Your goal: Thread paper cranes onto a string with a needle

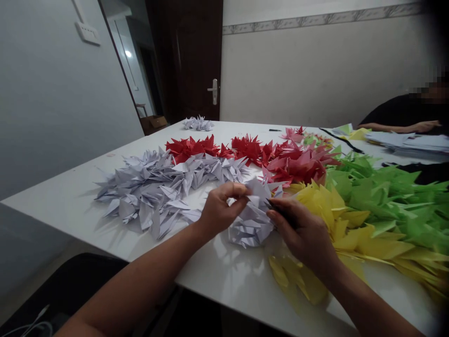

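My left hand (224, 206) is closed in a pinch at the edge of a white folded paper crane (258, 191), above the table's near side. My right hand (303, 231) grips a slim dark tool with a pointed tip (269, 204), close to the same white paper; most of the tool is hidden in the fingers, so its kind is unclear. Beneath both hands lies a small clump of white cranes (250, 231). A larger string of white cranes (140, 187) curves to the left. Yellow cranes (351, 229) lie beside and behind my right hand.
Red cranes (191, 147), pink cranes (301, 164) and green cranes (386, 192) lie farther across the white table (70, 201). A small white clump (198, 123) rests at the far edge. Another person's forearm (400, 127) is at the right, near stacked papers (410, 140).
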The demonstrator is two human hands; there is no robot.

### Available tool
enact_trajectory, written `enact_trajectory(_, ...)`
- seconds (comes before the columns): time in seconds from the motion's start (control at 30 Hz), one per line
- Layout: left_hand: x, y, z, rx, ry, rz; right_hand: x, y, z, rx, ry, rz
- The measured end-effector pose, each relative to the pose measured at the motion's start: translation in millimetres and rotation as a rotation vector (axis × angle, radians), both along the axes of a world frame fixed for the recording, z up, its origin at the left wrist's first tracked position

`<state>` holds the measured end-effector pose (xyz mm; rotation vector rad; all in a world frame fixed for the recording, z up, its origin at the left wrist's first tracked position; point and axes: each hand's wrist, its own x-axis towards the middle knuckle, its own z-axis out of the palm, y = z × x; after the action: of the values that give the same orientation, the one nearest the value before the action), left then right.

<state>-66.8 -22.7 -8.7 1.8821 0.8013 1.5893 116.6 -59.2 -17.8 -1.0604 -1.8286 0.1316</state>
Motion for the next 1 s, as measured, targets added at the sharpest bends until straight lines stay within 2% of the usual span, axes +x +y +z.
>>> enact_trajectory(0.1,2,4,1.7,-0.326,-0.334,-0.098,0,1,-1.3,-0.039,-0.002,0.018)
enact_trajectory(0.2,4,5,2.7,-0.495,-0.448,-0.22,-1,2,-2.6,-0.056,-0.011,0.06)
enact_trajectory(0.37,8,0,0.6,-0.549,-0.42,-0.306,-3,1,-0.6,-0.076,-0.009,0.049)
enact_trajectory(0.53,7,2,-0.5,-0.504,-0.368,-0.325,-2,1,-0.3,-0.066,-0.024,0.056)
enact_trajectory(0.67,2,9,-5.2,-0.452,-0.307,-0.214,0,2,-3.6,-0.041,-0.02,0.033)
enact_trajectory(0.8,-9,15,-7.9,-0.288,-0.028,-0.144,4,5,-6.9,-0.025,0.004,0.009)
enact_trajectory(0.9,-23,24,-1.6,-0.13,0.053,0.086,7,6,-7.7,0.007,0.016,-0.025)
enact_trajectory(1.0,-42,37,3.0,-0.097,0.104,0.393,10,7,-6.8,0.03,0.028,-0.044)
